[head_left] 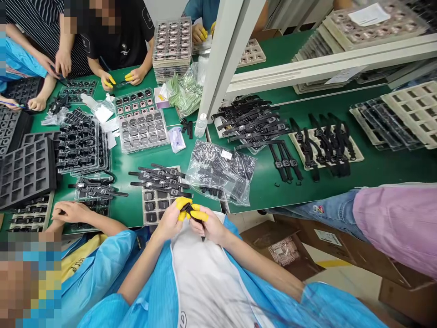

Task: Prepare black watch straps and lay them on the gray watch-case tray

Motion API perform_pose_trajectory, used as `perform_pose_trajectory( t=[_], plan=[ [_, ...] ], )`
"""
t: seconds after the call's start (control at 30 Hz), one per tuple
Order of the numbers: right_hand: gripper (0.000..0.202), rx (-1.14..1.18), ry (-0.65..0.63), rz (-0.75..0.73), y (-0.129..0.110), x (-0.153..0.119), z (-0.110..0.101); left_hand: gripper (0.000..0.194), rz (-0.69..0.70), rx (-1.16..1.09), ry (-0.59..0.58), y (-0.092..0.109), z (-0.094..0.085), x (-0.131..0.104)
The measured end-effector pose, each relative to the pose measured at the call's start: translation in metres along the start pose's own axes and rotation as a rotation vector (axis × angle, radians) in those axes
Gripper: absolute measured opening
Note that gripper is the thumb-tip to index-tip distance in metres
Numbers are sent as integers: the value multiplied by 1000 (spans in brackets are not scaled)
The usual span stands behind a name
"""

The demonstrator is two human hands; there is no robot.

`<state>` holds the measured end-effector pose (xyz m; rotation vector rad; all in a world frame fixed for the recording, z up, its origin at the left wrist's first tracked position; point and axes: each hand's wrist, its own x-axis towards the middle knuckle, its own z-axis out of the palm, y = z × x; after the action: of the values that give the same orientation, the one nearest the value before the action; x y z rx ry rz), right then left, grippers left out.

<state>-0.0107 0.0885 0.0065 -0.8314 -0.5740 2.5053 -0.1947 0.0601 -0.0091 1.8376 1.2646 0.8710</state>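
Both my hands meet over my lap at the table's front edge, with yellow covers on some fingertips. My left hand [174, 221] pinches one end of a black watch [188, 208]. My right hand [210, 224] grips the same watch from the other side, and a dark strap end hangs below its fingers. Just beyond my hands, a beige tray [145, 217] holds square black pieces in its compartments, with several black watches with straps [162, 180] piled across its back part. To the right of that pile lies a clear plastic bag [221, 171] with dark straps in it.
Stacked trays [80, 143] and a black foam tray [29, 171] stand at the left. A bottle [201, 126] is near a white post [227, 54]. More watches [254, 123] lie at the right. Other people work around the green table [266, 196]; cardboard boxes [269, 232] are below.
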Motion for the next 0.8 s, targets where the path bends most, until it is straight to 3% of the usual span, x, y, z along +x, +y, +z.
perform_pose_trajectory(
  t=[0.27,0.47,0.57,0.8],
  plan=[
    [43,136,34,50,-5,1,-1,44,-33,-51,-95,5,-11,1],
    [43,61,71,40,-11,0,-4,44,49,47,-119,-6,-9,-2],
    [45,132,55,75,-11,1,-2,45,64,94,-118,-5,-10,-1],
    [47,116,103,65,-3,3,3,38,-15,280,-187,6,-16,5]
  ],
)
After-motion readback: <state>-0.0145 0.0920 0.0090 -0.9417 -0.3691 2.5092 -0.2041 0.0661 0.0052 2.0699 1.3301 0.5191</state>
